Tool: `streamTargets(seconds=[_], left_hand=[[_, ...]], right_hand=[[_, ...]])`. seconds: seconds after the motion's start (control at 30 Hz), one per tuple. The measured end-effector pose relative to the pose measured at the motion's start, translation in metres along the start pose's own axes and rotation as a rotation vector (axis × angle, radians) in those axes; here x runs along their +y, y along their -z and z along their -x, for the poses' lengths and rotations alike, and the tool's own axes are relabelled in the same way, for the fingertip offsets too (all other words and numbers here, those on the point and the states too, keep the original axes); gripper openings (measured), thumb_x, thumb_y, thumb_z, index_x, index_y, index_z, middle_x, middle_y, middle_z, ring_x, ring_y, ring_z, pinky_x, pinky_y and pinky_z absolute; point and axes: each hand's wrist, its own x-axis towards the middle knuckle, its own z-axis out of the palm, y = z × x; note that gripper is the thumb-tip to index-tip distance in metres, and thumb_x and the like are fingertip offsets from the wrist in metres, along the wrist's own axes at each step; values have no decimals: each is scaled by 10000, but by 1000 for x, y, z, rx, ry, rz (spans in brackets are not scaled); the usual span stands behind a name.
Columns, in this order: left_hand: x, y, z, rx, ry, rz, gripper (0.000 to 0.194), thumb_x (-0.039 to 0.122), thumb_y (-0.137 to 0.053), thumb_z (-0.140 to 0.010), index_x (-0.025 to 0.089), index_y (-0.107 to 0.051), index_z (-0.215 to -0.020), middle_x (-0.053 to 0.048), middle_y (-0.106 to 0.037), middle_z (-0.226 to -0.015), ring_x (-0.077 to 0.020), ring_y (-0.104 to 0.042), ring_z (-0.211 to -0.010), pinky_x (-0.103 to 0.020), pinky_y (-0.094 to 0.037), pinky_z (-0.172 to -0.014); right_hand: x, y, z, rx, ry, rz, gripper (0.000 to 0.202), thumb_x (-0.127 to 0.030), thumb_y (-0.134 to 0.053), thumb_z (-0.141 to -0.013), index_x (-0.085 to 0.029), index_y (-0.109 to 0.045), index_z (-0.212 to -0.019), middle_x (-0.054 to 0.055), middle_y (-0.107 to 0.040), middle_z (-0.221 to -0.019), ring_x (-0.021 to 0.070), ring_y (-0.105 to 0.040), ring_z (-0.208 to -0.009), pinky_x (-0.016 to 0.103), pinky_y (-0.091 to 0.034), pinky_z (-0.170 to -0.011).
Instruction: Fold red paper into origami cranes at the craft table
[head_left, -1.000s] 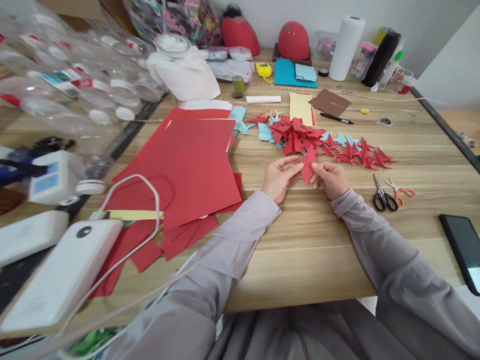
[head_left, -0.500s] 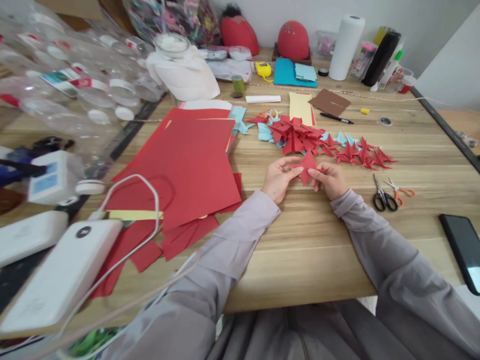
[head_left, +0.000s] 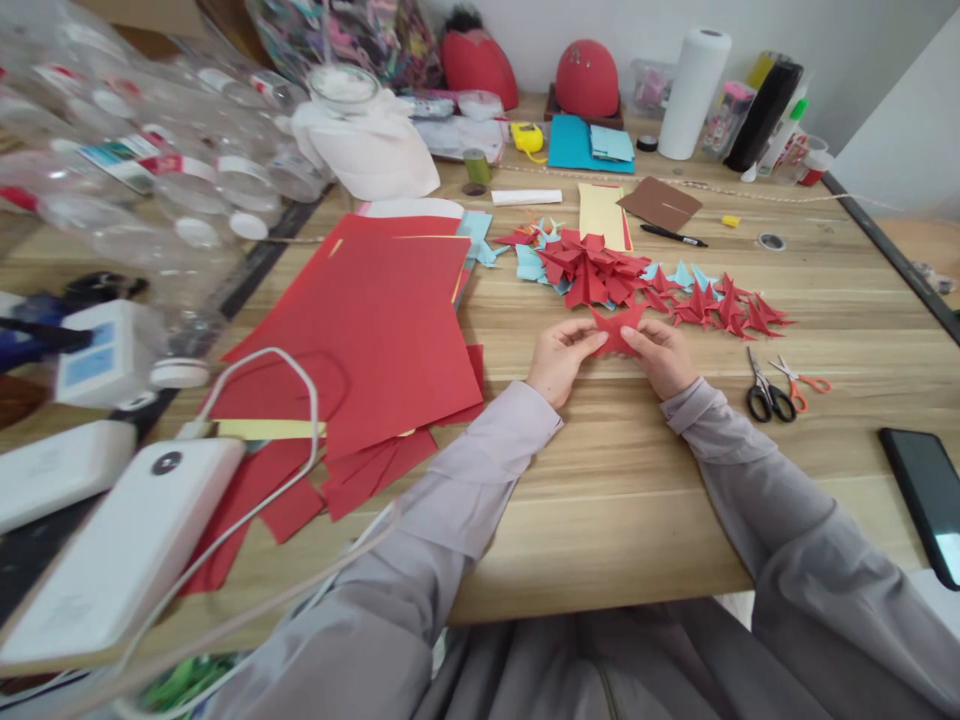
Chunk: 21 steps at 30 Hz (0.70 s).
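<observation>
Centrally, the left hand (head_left: 559, 360) and right hand (head_left: 664, 358) pinch a red folded paper (head_left: 618, 322); below, open tabletop (head_left: 615, 500) spreads between the sleeves (head_left: 480, 480) to its edge at lower centre.

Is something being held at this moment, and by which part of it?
A folded red paper. The left grip pinches its left side, the right grip its right side; two points show at its far edge.
</observation>
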Motion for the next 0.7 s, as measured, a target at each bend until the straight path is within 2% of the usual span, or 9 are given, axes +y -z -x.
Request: streamTargets(seconds=[0.07,0.17,0.33,0.5,0.6,0.7], left_hand=[[0,1,0,-2,24,-15,228,234,-776,-541,161,-707,-746,-2,-678,-671,-110,-595,-623,-264,-483,-654],[-1,2,-1,33,22,-33,200,211,-762,-528,164,-706,-714,7,-668,-638,-110,-596,-620,-257,-476,-650],[2,2,-1,95,33,23,245,232,-788,-506,160,-695,-721,-4,-681,-678,-107,-601,-612,-262,-475,-647],[6,0,-1,88,47,105,325,255,-808,-499,165,-690,-788,-7,-682,-693,-124,-629,-653,-290,-495,-702],[5,1,-3,74,44,144,352,263,-806,-513,171,-689,-832,-20,-695,-768,-132,-643,-717,-291,-493,-734],[2,2,-4,11,30,106,409,240,-820,-502,169,-686,-882,-40,-705,-846,-142,-650,-790,-302,-493,-790]], right_hand=[[1,0,-1,55,8,-58,262,-391,-791,-589,-211,-649,-717,-34,-665,-673,97,-597,-588,240,-501,-600],[2,2,-3,102,14,-29,290,-358,-827,-520,-202,-635,-670,-49,-624,-600,89,-565,-549,242,-494,-590],[5,6,-3,55,-8,61,307,-371,-826,-522,-187,-643,-686,-35,-644,-580,93,-571,-517,243,-494,-556],[5,6,-2,-20,-34,117,338,-421,-811,-538,-180,-649,-710,-21,-660,-559,101,-592,-507,234,-493,-528],[2,4,-2,43,-57,60,374,-445,-815,-516,-184,-623,-702,-30,-649,-536,98,-586,-484,227,-484,-505],[0,2,-2,82,-80,-44,407,-443,-830,-482,-185,-598,-696,-28,-665,-573,101,-611,-506,227,-499,-530]])
